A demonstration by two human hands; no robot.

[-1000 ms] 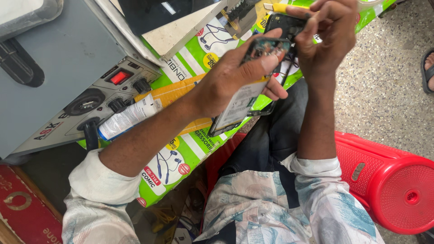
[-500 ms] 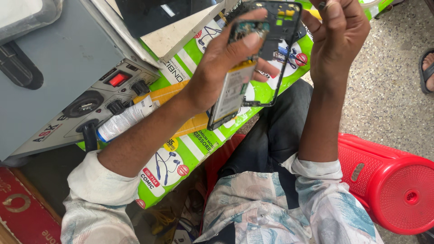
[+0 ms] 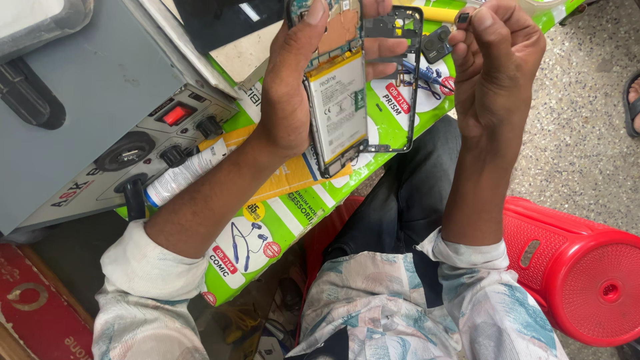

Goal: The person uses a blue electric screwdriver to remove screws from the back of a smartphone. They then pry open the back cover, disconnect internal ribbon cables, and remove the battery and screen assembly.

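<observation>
Speckled terrazzo floor (image 3: 587, 133) lit by even daylight, red plastic stool (image 3: 587, 280) seen at right, green printed bench cover (image 3: 280, 220) laid beneath, grey metal power unit (image 3: 87, 120) placed at left, red mat (image 3: 33, 313) noted below

A green-and-white printed poster (image 3: 280, 220) covers the bench under the arms. An orange packet (image 3: 293, 177) lies on it, beside a white-labelled tube (image 3: 183, 173).

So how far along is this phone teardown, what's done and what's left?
Done: the phone is opened, with its back off, and battery and circuit board exposed; a black frame piece hangs beside it. In hand: the left hand grips the phone, and the right hand pinches a small dark part in its fingers. Left: the battery sits in place.
</observation>
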